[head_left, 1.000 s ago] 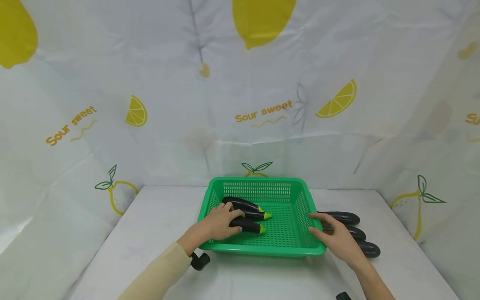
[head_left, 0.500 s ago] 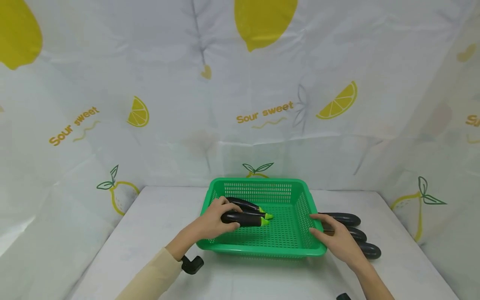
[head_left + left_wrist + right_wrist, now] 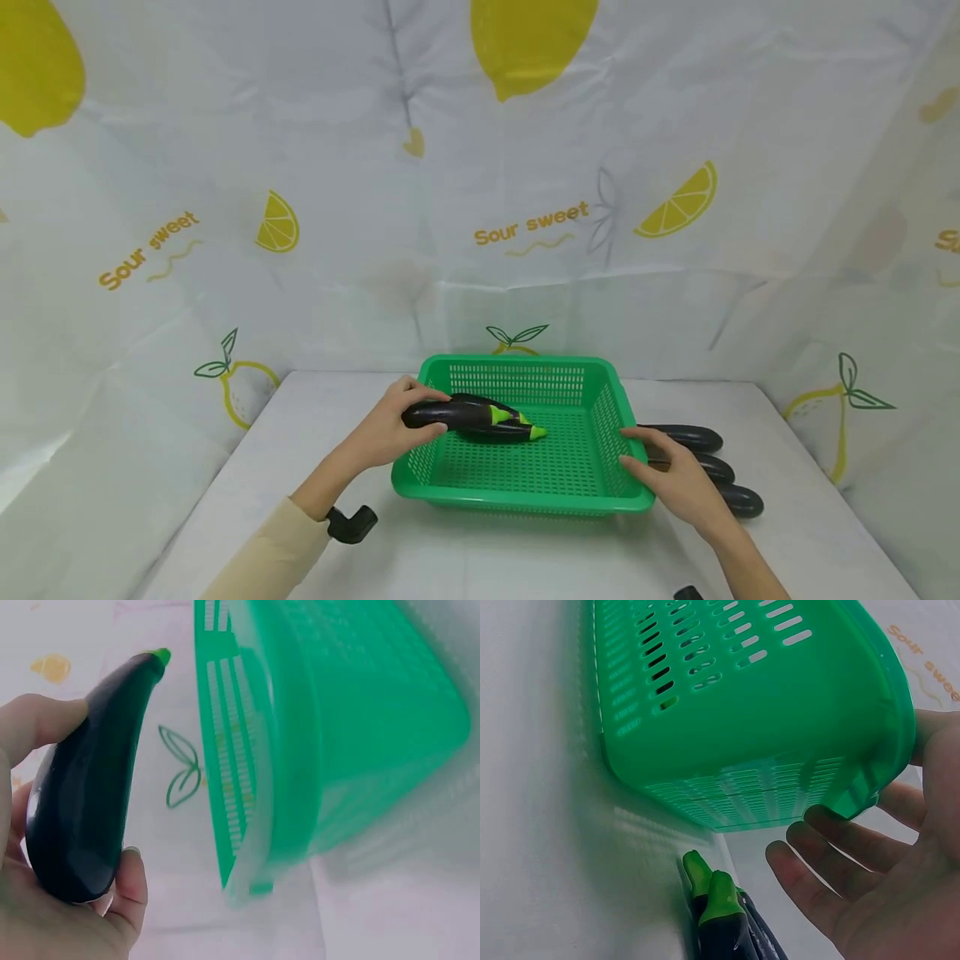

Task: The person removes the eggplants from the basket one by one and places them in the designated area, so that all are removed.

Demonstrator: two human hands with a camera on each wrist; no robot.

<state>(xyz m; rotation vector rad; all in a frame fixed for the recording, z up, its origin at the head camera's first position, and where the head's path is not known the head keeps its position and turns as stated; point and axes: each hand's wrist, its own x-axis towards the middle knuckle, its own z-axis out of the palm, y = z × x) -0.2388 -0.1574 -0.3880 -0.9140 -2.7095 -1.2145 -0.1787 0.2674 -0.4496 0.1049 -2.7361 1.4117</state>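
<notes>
My left hand (image 3: 386,425) grips an eggplant (image 3: 450,415), its thumb and fingers around the dark body. In the head view the eggplant overlaps the left rim of the green basket (image 3: 525,500); the left wrist view shows this eggplant (image 3: 90,780) raised beside the basket wall (image 3: 375,735), green stem end uppermost. Two more eggplants (image 3: 502,432) lie inside the basket on its left side. At the right rim, my right hand (image 3: 675,479) holds the basket with thumb and index finger over the edge. Its other fingers (image 3: 802,889) extend loosely outside the wall.
Right of the basket, three eggplants (image 3: 741,502) lie on the white table (image 3: 465,558), partly behind my right hand. Their green stem ends (image 3: 721,896) show under the basket's side in the right wrist view. A lemon-printed curtain (image 3: 525,292) encloses the back and sides.
My left hand has lifted the nearest eggplant from the basket floor and carried it left, toward and over the left rim. My right hand stays at the right rim.
</notes>
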